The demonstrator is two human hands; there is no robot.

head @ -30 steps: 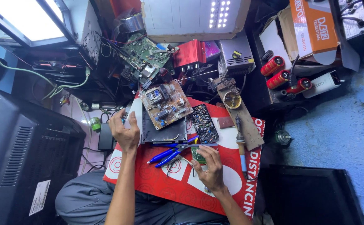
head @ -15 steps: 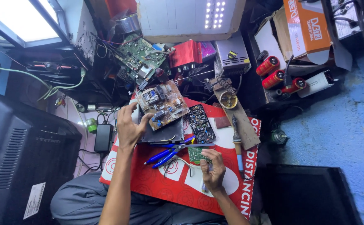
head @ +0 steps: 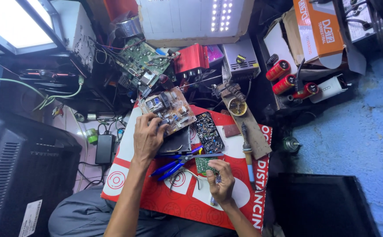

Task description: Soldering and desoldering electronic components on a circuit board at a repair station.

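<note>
Left hand (head: 147, 138) fingers clamped on brown circuit board (head: 167, 109) edge; right hand (head: 221, 184) fingers pinching small green board (head: 204, 165).

Left hand (head: 147, 138) on brown circuit board (head: 168, 109), right hand (head: 220, 182) pinching small green board (head: 204, 165); blue-handled pliers (head: 174, 163) between

Red cylinders (head: 285, 77) lie near an orange box (head: 318, 27) and soldering iron (head: 247, 151).

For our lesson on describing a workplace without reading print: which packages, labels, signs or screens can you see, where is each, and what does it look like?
Orange and white cardboard box: top right, open, tilted.
Lit white screen: top left corner, dark frame.
Red and white printed sign sheet: under both hands, flat, with ring patterns.
White paper label: bottom left, on the black casing.
White LED panel: top centre, rectangular.
</note>
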